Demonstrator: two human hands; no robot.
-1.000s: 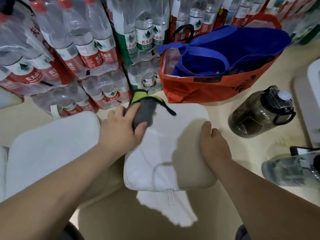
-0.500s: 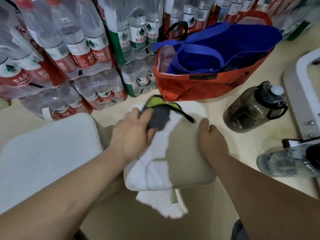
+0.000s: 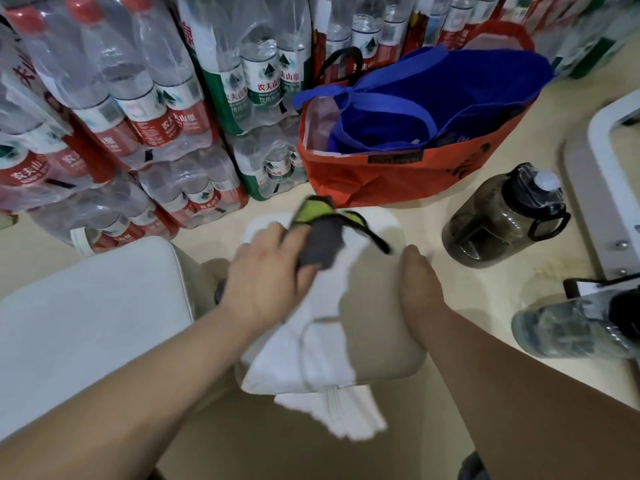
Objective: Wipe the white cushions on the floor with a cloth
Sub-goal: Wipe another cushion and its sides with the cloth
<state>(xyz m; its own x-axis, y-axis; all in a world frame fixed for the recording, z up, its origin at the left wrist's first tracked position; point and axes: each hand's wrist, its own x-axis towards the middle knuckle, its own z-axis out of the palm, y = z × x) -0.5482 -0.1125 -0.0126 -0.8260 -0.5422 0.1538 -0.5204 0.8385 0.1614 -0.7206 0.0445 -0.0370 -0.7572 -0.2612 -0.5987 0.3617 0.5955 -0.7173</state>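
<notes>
A white cushion (image 3: 322, 344) lies on the floor in front of me, its right part in shadow. My left hand (image 3: 266, 275) grips a grey cloth (image 3: 323, 242) with a lime-green, black-edged end and presses it onto the cushion's far half. Beside it, my right hand (image 3: 417, 285) rests on the cushion's right side, fingers pointing away from me. A second, larger white cushion (image 3: 86, 313) lies to the left, touching nothing I hold.
Shrink-wrapped packs of water bottles (image 3: 149, 116) are stacked along the back left. An orange bag (image 3: 398, 174) holding a blue bag stands behind the cushion. A dark jug (image 3: 502, 216) and a clear bottle (image 3: 571, 327) lie at right, near a white frame (image 3: 602, 188).
My left hand has slid the cloth to the right across the cushion's far half. My right hand has stayed on the cushion's right side.
</notes>
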